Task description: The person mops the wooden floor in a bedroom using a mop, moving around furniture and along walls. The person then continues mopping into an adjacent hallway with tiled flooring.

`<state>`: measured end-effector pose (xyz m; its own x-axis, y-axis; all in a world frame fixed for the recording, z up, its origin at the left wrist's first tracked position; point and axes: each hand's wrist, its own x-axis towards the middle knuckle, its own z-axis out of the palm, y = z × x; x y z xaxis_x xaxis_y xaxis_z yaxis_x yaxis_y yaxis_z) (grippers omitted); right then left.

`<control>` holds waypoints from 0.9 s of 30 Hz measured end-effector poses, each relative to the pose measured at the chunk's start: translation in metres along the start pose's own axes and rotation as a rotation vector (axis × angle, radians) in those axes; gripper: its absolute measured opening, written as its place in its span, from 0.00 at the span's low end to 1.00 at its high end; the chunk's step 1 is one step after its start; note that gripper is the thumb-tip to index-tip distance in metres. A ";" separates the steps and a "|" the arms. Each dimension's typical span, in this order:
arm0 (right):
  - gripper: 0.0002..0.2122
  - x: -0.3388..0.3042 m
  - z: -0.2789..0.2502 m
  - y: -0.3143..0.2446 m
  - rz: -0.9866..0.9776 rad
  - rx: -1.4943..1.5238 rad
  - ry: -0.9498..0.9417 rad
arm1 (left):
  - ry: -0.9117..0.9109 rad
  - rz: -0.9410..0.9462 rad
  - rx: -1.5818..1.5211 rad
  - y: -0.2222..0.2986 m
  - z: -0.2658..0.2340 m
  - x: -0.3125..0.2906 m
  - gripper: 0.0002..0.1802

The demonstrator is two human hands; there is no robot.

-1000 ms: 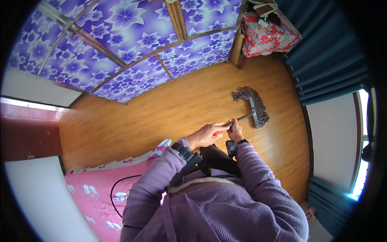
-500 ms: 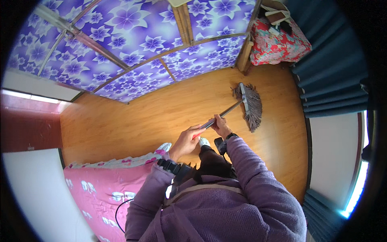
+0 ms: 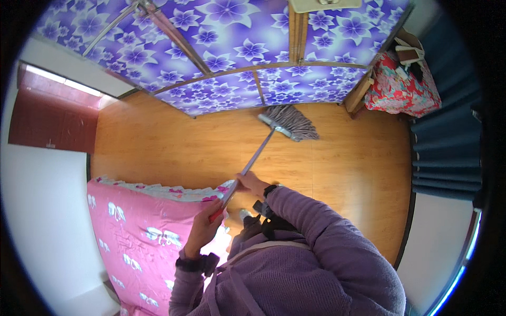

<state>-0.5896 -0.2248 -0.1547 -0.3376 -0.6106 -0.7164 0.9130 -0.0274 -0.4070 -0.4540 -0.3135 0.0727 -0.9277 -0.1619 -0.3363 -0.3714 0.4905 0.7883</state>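
Both of my hands are wrapped round the long handle of a mop [image 3: 259, 151]. My left hand [image 3: 204, 224] grips the red end of the handle, over the edge of the pink bed. Further down the shaft, my right hand [image 3: 252, 184] is closed on the grey metal part. The mop's grey-brown string head [image 3: 291, 121] lies on the wooden floor [image 3: 174, 142], fanned out to the far right of its metal clamp. It rests close to the base of the purple flowered cabinet.
A cabinet with purple flower panels [image 3: 221, 87] spans the far side. The pink bed [image 3: 142, 221] with a frilled edge stands at near left. A red flowered cloth [image 3: 395, 87] covers a piece of furniture at far right, beside dark blue curtains [image 3: 448, 131]. A dark red door [image 3: 55, 118] is at left.
The mop head has moved leftward and away, close to the cabinet base, and has turned. Both hands have shifted left and nearer to my body, still gripping the handle. My view has turned too.
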 end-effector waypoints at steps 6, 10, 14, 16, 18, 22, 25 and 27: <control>0.09 0.012 0.043 0.012 0.108 -0.125 -0.354 | 0.042 -0.173 -0.069 0.031 -0.016 -0.030 0.28; 0.10 -0.018 0.046 -0.003 0.113 -0.297 -0.589 | -0.189 -0.203 -0.427 0.015 -0.013 -0.021 0.27; 0.13 -0.064 0.046 -0.025 0.177 -0.401 -0.521 | -0.283 -0.234 -0.814 -0.029 -0.009 -0.011 0.24; 0.11 -0.082 0.033 -0.041 0.248 -0.439 -0.494 | -0.258 -0.246 -1.176 -0.058 -0.003 -0.005 0.23; 0.11 -0.095 0.014 -0.050 0.338 -0.506 -0.414 | -0.243 -0.306 -1.369 -0.096 0.003 0.004 0.21; 0.15 -0.125 -0.041 -0.064 0.403 -0.691 -0.207 | -0.217 -0.533 -1.556 -0.167 0.066 0.038 0.18; 0.15 -0.162 -0.064 -0.074 0.493 -0.848 -0.048 | -0.219 -0.622 -1.618 -0.188 0.137 0.065 0.18; 0.16 -0.192 -0.067 -0.080 0.434 -1.031 -0.084 | -0.296 -0.743 -1.600 -0.180 0.180 0.087 0.39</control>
<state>-0.6137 -0.0521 -0.0226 0.0149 -0.4615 -0.8870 0.3109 0.8453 -0.4346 -0.4605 -0.2615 -0.1917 -0.5958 0.2920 -0.7482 -0.5047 -0.8608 0.0659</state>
